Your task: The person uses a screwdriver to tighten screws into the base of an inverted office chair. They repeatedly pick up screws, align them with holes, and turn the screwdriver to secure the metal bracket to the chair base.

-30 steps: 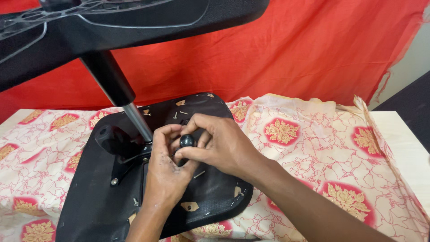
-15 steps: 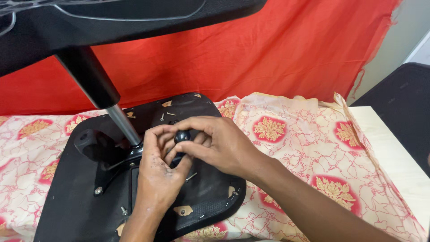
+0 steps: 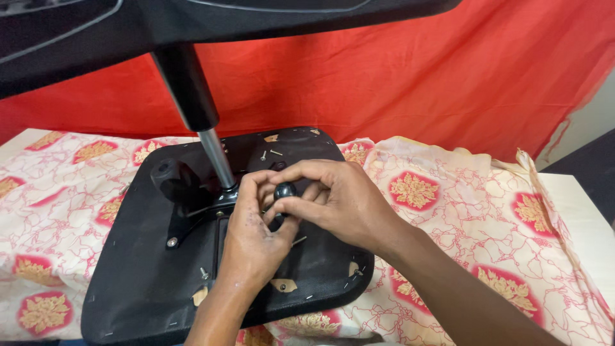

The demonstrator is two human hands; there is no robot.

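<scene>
An upturned black chair seat [image 3: 147,282] lies on a patterned cloth, underside up. A grey gas-lift column [image 3: 214,157] rises from its mechanism plate to the black star base [image 3: 192,19] overhead. My left hand [image 3: 253,240] and my right hand [image 3: 339,202] meet over the mechanism. Both pinch a small round black knob [image 3: 285,191] on a lever end. The knob's stem is hidden under my fingers.
A cream cloth with red and gold medallions [image 3: 461,218] covers the table. A red curtain [image 3: 384,83] hangs behind. Loose screws [image 3: 269,152] lie on the seat's far edge. A black lever handle [image 3: 173,179] sticks out left of the column.
The view has shifted, so the seat and hands sit further right in the frame. Both hands stay on the knob, with the fingers slightly rearranged.
</scene>
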